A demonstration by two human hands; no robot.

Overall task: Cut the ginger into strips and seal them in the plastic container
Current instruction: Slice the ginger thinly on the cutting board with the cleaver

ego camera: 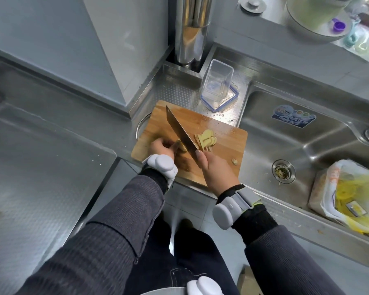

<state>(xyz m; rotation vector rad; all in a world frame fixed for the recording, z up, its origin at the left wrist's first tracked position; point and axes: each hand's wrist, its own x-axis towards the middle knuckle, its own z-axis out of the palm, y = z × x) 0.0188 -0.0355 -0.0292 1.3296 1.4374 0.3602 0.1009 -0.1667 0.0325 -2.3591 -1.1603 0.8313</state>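
Observation:
On a wooden cutting board [226,141], my left hand [160,149] holds a chunk of ginger [182,146] with curled fingers. My right hand [216,172] grips the handle of a cleaver [180,133], its blade standing against the ginger chunk. A pile of cut ginger slices [206,140] lies just right of the blade. One small ginger scrap [234,161] sits near the board's right front corner. The clear plastic container [218,84] stands empty behind the board, on its blue-rimmed lid [232,101].
A steel sink [303,150] lies right of the board, with a drain strainer [283,171] and a bag of peelings [349,194]. A steel pipe [192,30] rises behind the board. A wide steel counter [41,156] stretches to the left.

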